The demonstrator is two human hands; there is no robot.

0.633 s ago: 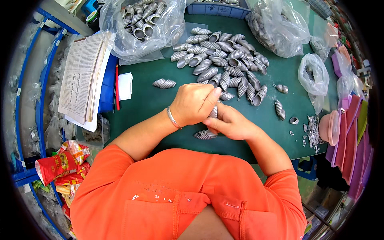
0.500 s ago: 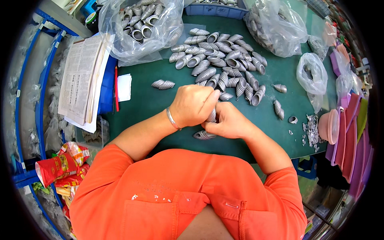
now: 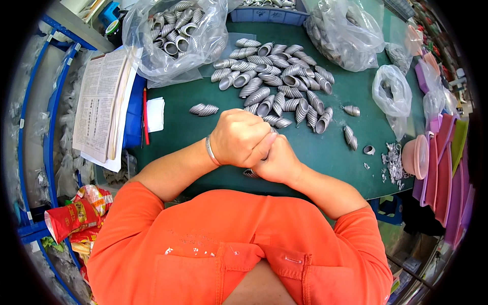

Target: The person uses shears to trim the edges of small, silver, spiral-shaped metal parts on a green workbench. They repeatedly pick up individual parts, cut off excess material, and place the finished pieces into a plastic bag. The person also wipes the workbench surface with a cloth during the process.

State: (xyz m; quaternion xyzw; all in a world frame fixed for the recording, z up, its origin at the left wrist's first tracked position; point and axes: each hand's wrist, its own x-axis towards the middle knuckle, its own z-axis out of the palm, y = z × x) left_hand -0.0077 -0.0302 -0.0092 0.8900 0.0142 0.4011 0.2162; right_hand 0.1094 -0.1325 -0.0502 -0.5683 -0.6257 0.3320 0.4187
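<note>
My left hand (image 3: 238, 138), with a silver bangle at the wrist, is closed and pressed against my right hand (image 3: 278, 161), whose fingers are closed too. They grip a grey spiral-ribbed metal tube between them; my fingers hide nearly all of it. Just under the hands, partly covered, another ribbed tube (image 3: 249, 173) lies on the green table. Beyond them spreads a heap of the same grey tubes (image 3: 290, 81), many with slanted open ends. A single tube (image 3: 204, 110) lies apart, left of the heap.
Clear plastic bags (image 3: 152, 66) of tubes stand at the back, beside a blue bin (image 3: 269, 15). An open book (image 3: 99, 107) and a red pen (image 3: 146, 117) lie left. Rightward are metal scraps (image 3: 394, 162), a small ring (image 3: 369, 150) and a pink tub (image 3: 414, 157).
My hands have closed tighter together, and the right one has shifted slightly left and down. The tube between them, partly visible before, is now almost wholly covered.
</note>
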